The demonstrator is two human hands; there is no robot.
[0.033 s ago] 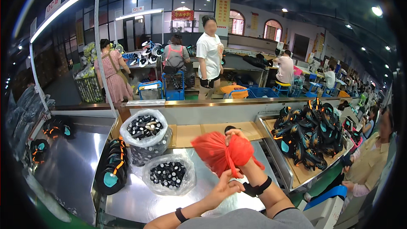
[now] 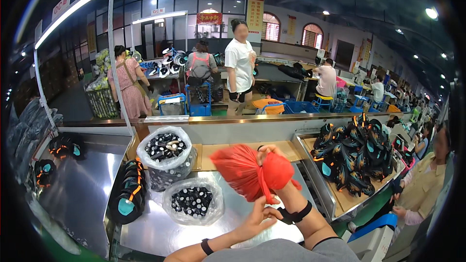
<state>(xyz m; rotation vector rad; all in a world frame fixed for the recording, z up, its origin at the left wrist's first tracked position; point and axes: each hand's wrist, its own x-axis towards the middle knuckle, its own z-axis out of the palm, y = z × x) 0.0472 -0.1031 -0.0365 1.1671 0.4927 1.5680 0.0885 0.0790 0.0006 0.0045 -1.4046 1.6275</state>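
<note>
A bulging red plastic bag (image 2: 236, 172) is held up in front of me, gathered at its neck with a twisted strip hanging down. My right hand (image 2: 270, 154) is closed round the neck from behind; its fingers show over the top, and the red plastic hides the rest. Below, my left hand (image 2: 260, 217) pinches the strip's lower end between thumb and forefinger, the other fingers loosely bent. What fills the bag is hidden. To its left, a clear plastic bag (image 2: 217, 215) holds many small black pieces with white round ends.
A taller clear bag (image 2: 190, 157) of similar pieces stands behind. Black-and-orange shoe uppers (image 2: 128, 191) are stacked at left; more uppers (image 2: 352, 157) fill the right tray (image 2: 333, 208). Beneath lies a metal table (image 2: 160, 235). A co-worker (image 2: 422, 184) sits at right; others are beyond the partition.
The red bag's full end has swung slightly left and up. Both hands keep their hold, with the left fingers shifted a little on the strip.
</note>
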